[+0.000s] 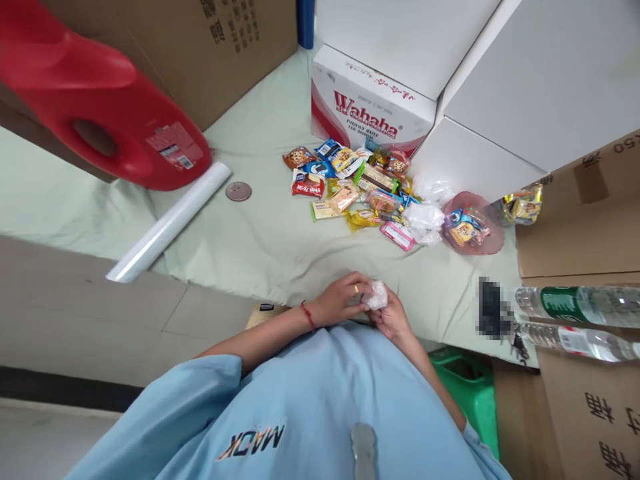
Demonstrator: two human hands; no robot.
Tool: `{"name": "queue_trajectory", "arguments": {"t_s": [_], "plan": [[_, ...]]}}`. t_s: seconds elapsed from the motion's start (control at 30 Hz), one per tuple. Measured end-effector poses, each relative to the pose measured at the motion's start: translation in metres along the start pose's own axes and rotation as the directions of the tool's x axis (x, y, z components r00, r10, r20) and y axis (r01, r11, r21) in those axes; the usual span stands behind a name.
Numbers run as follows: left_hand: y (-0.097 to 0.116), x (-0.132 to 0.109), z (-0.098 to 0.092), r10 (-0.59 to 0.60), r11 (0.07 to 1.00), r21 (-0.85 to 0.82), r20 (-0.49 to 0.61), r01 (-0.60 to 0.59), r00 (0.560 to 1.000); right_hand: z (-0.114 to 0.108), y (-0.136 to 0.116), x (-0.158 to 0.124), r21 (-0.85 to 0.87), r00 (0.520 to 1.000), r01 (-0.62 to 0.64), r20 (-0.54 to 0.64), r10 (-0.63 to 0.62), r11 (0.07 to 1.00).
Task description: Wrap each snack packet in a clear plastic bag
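Note:
At the front edge of the cloth-covered table (pixel 255 257), a small crumpled white plastic bag (pixel 377 295) is held between my two hands. My left hand (pixel 345 300), with a ring and a red bracelet, has its curled fingertips pressed on the bundle's left side. From the right, my right hand (pixel 393 317) pinches it, its fingers partly hidden behind it. Beyond my hands lies a pile of wrapped snacks (pixel 373 180). White crumpled plastic bags (pixel 424 220) sit at the pile's right, touching a pink translucent bowl (pixel 495 240) with snack packets in it.
A Wahaba water carton (pixel 365 107) stands behind the snacks. On the left are a red jug (pixel 135 113), a white roll (pixel 170 223) and a round brown disc (pixel 239 192). Water bottles (pixel 600 305) lie at right, near a green stool (pixel 470 393).

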State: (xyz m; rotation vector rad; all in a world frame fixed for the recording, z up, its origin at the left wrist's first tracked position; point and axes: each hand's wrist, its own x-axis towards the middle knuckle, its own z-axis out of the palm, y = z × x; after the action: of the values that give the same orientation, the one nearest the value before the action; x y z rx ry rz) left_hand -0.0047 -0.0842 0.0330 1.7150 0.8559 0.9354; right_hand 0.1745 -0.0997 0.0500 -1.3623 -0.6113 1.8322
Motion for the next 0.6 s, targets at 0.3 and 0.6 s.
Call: {"name": "queue_trajectory", "arguments": {"t_s": [0.3, 0.6], "plan": [[-0.020, -0.013, -0.009, -0.348, 0.935, -0.144, -0.210, 0.323, 0.914, -0.011, -0.015, 0.005, 0.000, 0.999, -0.020, 0.034, 0.020, 1.000], [0.000, -0.012, -0.001, -0.227, 0.973, -0.068, -0.128, 0.220, 0.966, 0.001, 0.001, 0.006, -0.001, 0.997, -0.069, 0.040, 0.069, 0.998]]}}
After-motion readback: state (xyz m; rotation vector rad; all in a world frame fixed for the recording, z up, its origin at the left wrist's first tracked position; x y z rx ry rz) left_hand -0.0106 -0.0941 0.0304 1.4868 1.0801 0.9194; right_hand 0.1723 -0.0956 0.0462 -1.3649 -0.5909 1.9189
